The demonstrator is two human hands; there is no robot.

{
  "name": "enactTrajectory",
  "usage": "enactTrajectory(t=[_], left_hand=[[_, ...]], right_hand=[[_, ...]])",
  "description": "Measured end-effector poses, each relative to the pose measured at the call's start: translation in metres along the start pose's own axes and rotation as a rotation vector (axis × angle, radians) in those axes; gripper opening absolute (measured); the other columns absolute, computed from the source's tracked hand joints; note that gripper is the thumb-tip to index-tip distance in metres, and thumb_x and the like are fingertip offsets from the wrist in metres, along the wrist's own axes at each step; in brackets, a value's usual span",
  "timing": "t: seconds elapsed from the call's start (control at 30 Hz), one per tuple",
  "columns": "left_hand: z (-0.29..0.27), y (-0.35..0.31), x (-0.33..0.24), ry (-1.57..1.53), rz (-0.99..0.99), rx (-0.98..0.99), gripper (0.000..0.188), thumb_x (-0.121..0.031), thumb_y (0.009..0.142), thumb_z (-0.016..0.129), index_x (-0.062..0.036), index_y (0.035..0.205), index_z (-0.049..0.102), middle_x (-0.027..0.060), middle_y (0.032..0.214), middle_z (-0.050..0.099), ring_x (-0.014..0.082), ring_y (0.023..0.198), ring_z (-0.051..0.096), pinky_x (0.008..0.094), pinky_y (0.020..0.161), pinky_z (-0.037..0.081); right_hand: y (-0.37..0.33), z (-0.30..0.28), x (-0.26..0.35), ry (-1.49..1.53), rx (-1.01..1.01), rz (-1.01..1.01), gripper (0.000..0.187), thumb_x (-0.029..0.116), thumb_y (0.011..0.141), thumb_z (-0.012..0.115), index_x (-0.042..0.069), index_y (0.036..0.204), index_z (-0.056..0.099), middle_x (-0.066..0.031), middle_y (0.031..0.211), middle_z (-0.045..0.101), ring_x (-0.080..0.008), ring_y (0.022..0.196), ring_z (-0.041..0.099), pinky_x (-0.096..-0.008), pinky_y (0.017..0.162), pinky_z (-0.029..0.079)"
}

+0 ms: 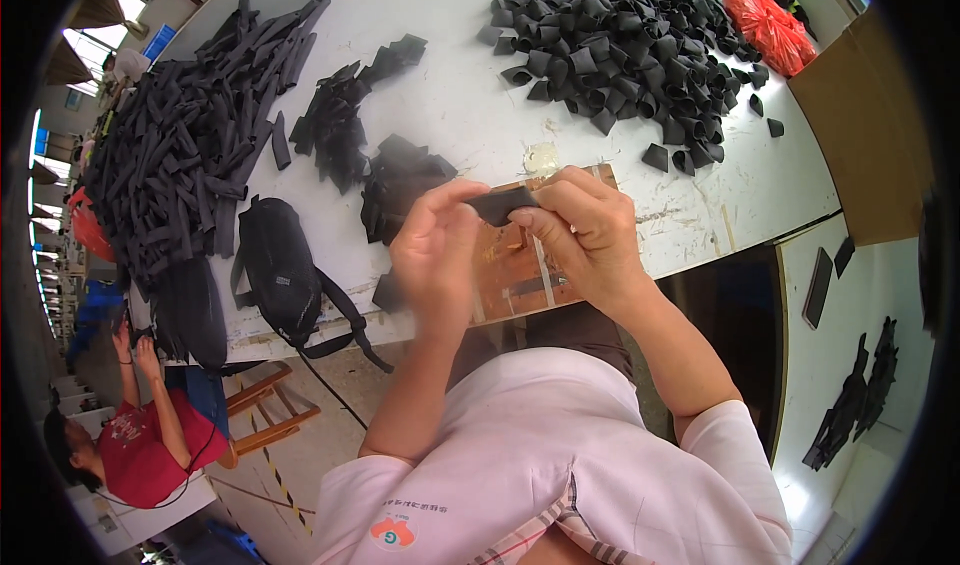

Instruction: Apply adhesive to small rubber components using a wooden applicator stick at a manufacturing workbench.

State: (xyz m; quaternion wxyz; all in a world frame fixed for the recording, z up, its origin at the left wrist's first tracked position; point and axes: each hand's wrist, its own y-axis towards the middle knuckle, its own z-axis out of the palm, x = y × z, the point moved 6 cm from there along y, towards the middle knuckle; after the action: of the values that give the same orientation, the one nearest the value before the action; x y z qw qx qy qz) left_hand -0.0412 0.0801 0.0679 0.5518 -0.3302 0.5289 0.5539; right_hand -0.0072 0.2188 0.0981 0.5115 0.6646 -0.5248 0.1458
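Observation:
A small black fabric piece [502,205] is held between my two hands above a brown board at the table's front edge. My right hand [592,227] pinches its right end between thumb and bent fingers. My left hand [437,240], partly blurred, has its fingertips closed at the piece's left end. Beside the left hand lie loose stacks of flat black fabric pieces [400,180]. The brown taped board [500,275] rests on the white table below both hands.
A big heap of folded black pieces [620,50] covers the far right, near a red plastic bag [770,33] and a cardboard box [870,130]. Long black strips [180,125] are piled at left, behind a black pouch with a strap [280,265]. Another person [150,445] sits at lower left.

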Motion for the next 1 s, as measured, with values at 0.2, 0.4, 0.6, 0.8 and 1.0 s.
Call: enactTrajectory(t=[0.2,0.4,0.6,0.8,1.0], left_hand=[[0.014,-0.032,-0.002,-0.139,-0.088,0.053,0.034,0.002,0.079,0.055,0.0045,0.111,0.045,0.0118,0.100,0.053,0.0141,0.088,0.052,0.0266,0.081,0.042],[0.024,-0.040,-0.001,-0.041,-0.102,0.029,0.017,0.000,0.081,0.057,0.0042,0.097,0.051,0.0091,0.089,0.057,0.0102,0.077,0.055,0.0228,0.070,0.045],[0.016,-0.057,0.023,0.186,-0.095,0.130,0.005,0.001,0.080,0.057,0.0023,0.085,0.055,0.0036,0.083,0.058,0.0065,0.069,0.055,0.0194,0.063,0.045],[-0.031,-0.058,0.071,0.709,-0.044,-0.097,0.012,-0.001,0.076,0.056,0.0006,0.087,0.053,0.0088,0.075,0.052,0.0182,0.059,0.052,0.0273,0.053,0.042],[-0.050,-0.021,0.098,1.398,-0.003,-0.136,0.035,-0.027,0.080,0.058,0.0052,0.088,0.047,0.0173,0.080,0.052,0.0321,0.064,0.056,0.0380,0.059,0.048]], right_hand=[[-0.030,0.001,-0.010,1.033,-0.108,0.675,0.023,0.018,0.086,0.056,0.003,0.068,0.057,-0.0035,0.066,0.060,-0.0054,0.055,0.051,-0.0186,0.047,0.040],[-0.067,0.026,-0.019,1.228,-0.070,0.869,0.022,0.021,0.085,0.056,0.004,0.072,0.058,-0.0041,0.065,0.060,-0.0060,0.052,0.051,-0.0166,0.046,0.039],[-0.085,0.017,-0.038,1.020,0.092,0.959,0.022,0.021,0.085,0.057,0.004,0.071,0.058,-0.0034,0.060,0.057,-0.0064,0.049,0.049,-0.0171,0.045,0.039],[-0.004,-0.050,-0.112,0.934,-0.302,0.872,0.032,0.029,0.089,0.049,-0.002,0.087,0.058,-0.0021,0.065,0.056,-0.0064,0.055,0.050,-0.0172,0.049,0.041],[-0.062,-0.003,-0.101,0.902,-0.012,0.961,0.027,0.024,0.089,0.048,0.000,0.086,0.058,-0.0009,0.064,0.055,-0.0058,0.055,0.049,-0.0176,0.049,0.041]])
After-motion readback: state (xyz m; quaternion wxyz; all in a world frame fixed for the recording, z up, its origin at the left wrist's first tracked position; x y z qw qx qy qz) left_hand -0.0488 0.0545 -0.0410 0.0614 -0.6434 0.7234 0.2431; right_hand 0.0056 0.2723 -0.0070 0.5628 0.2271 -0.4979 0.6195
